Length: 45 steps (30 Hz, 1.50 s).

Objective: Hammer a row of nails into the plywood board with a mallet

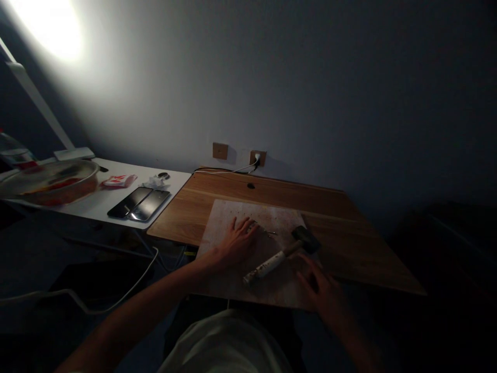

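Observation:
A hammer [267, 264] with a dark block head and a worn, white-wrapped handle lies slantwise on a pale board [217, 223]. My left hand [239, 239] rests on the board with its fingers stretched out. At its fingertips lies a thin, shiny metal piece [269, 232], too small and dim to name; part of it may be under the fingers. Tiny dark bits are scattered on the board's far side. My right hand [320, 285] hovers by the board's near right corner, just short of the hammer, with thumb and fingers apart and nothing in them.
The board lies on a wooden table [330, 207] against the wall, near a socket [258, 158] with plugged-in cables. On the white table [178, 181] to the left are two phones [149, 205], a red-and-white packet [120, 180], a large bowl [50, 181] and a lit lamp [42, 103].

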### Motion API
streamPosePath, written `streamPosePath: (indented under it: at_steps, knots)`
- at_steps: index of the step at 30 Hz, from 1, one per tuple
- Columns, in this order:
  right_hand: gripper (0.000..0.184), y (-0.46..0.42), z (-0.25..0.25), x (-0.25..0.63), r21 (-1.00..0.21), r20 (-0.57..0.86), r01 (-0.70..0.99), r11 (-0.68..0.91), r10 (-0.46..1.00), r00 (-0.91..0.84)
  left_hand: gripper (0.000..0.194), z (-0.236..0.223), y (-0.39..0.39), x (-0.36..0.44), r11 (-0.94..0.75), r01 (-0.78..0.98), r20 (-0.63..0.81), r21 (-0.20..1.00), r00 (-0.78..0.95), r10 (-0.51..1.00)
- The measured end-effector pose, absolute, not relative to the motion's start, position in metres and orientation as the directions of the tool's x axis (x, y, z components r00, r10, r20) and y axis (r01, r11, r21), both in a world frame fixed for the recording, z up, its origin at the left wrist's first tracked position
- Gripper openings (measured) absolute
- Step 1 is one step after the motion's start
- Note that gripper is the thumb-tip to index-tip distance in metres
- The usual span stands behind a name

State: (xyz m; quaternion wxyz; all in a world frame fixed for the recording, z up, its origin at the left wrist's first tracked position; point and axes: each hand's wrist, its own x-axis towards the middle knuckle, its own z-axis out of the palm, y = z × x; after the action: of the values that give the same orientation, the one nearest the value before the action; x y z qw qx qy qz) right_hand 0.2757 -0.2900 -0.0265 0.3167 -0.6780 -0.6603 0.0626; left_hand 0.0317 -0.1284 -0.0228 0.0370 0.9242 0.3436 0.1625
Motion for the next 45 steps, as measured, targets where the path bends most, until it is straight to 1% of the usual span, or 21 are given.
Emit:
streamPosePath:
  at_steps: [2, 4, 7, 9, 11, 14, 17, 19, 23, 25, 26, 28, 29, 32, 36, 38, 40, 43, 45]
  knots:
    - [0.052, -0.282, -0.018, 0.254, -0.566, 0.205, 0.823, 0.040, 0.974, 0.094, 0.045, -0.020, -0.121, 0.042, -0.778, 0.598, 0.294, 0.192, 0.722, 0.627]
    - [0.052, -0.273, -0.011, 0.237, -0.600, 0.145, 0.800, 0.020, 0.986, 0.084, 0.045, -0.018, -0.112, 0.052, -0.778, 0.588, 0.287, 0.221, 0.724, 0.628]
    - [0.048, -0.260, -0.007, 0.226, -0.625, 0.149, 0.780, 0.014, 0.983, 0.102, 0.049, -0.021, -0.099, 0.062, -0.783, 0.557, 0.250, 0.276, 0.745, 0.618]
    - [0.043, -0.253, -0.008, 0.226, -0.650, 0.179, 0.760, 0.008, 0.973, 0.143, 0.052, -0.024, -0.094, 0.066, -0.814, 0.492, 0.249, 0.310, 0.784, 0.568]
    - [0.040, -0.250, -0.011, 0.227, -0.700, 0.184, 0.714, -0.003, 0.965, 0.184, 0.052, -0.027, -0.093, 0.070, -0.850, 0.397, 0.264, 0.346, 0.828, 0.494]
    - [0.040, -0.248, -0.012, 0.229, -0.801, 0.137, 0.598, -0.038, 0.960, 0.245, 0.048, -0.028, -0.094, 0.078, -0.864, 0.297, 0.281, 0.407, 0.859, 0.428]
    - [0.043, -0.251, -0.010, 0.226, -0.909, 0.055, 0.408, -0.082, 0.948, 0.313, 0.043, -0.027, -0.096, 0.086, -0.842, 0.300, 0.287, 0.447, 0.844, 0.453]
    - [0.042, -0.253, -0.007, 0.226, -0.945, 0.034, 0.315, -0.087, 0.933, 0.357, 0.042, -0.027, -0.095, 0.089, -0.824, 0.327, 0.288, 0.464, 0.823, 0.489]
    - [0.032, -0.255, -0.005, 0.235, -0.944, 0.108, 0.327, -0.037, 0.903, 0.416, 0.039, -0.028, -0.092, 0.092, -0.797, 0.366, 0.287, 0.481, 0.793, 0.537]
    - [0.031, -0.254, -0.008, 0.241, -0.969, 0.061, 0.242, -0.050, 0.901, 0.429, 0.035, -0.030, -0.091, 0.094, -0.782, 0.379, 0.296, 0.494, 0.773, 0.561]
    - [0.034, -0.253, -0.009, 0.244, -0.985, 0.012, 0.161, -0.064, 0.901, 0.434, 0.033, -0.030, -0.090, 0.095, -0.776, 0.381, 0.302, 0.502, 0.764, 0.570]
    - [0.047, -0.251, -0.013, 0.248, -0.997, -0.073, -0.011, -0.076, 0.890, 0.450, 0.028, -0.031, -0.088, 0.098, -0.771, 0.375, 0.308, 0.516, 0.758, 0.575]
    - [0.053, -0.250, -0.015, 0.249, -0.995, -0.097, -0.071, -0.072, 0.882, 0.461, 0.026, -0.031, -0.088, 0.099, -0.771, 0.366, 0.310, 0.522, 0.760, 0.571]
    - [0.066, -0.249, -0.018, 0.251, -0.989, -0.108, -0.142, -0.043, 0.866, 0.487, 0.021, -0.031, -0.084, 0.104, -0.750, 0.340, 0.308, 0.567, 0.757, 0.576]
    - [0.086, -0.249, -0.018, 0.257, -0.974, -0.141, -0.223, -0.033, 0.862, 0.487, 0.016, -0.031, -0.075, 0.113, -0.599, 0.344, 0.269, 0.724, 0.658, 0.703]
    - [0.091, -0.248, -0.017, 0.260, -0.970, -0.154, -0.242, -0.032, 0.851, 0.502, 0.017, -0.031, -0.067, 0.121, -0.543, 0.302, 0.259, 0.784, 0.636, 0.727]
    - [0.085, -0.247, -0.016, 0.262, -0.969, -0.155, -0.245, -0.026, 0.837, 0.524, 0.017, -0.031, -0.056, 0.132, -0.513, 0.218, 0.272, 0.830, 0.646, 0.714]
    - [0.059, -0.247, -0.015, 0.266, -0.969, -0.176, -0.241, -0.055, 0.839, 0.515, 0.025, -0.031, -0.034, 0.151, -0.472, 0.108, 0.282, 0.875, 0.679, 0.678]
    - [0.047, -0.248, -0.016, 0.269, -0.977, -0.172, -0.199, -0.079, 0.841, 0.513, 0.029, -0.030, -0.021, 0.162, -0.475, 0.094, 0.276, 0.875, 0.710, 0.648]
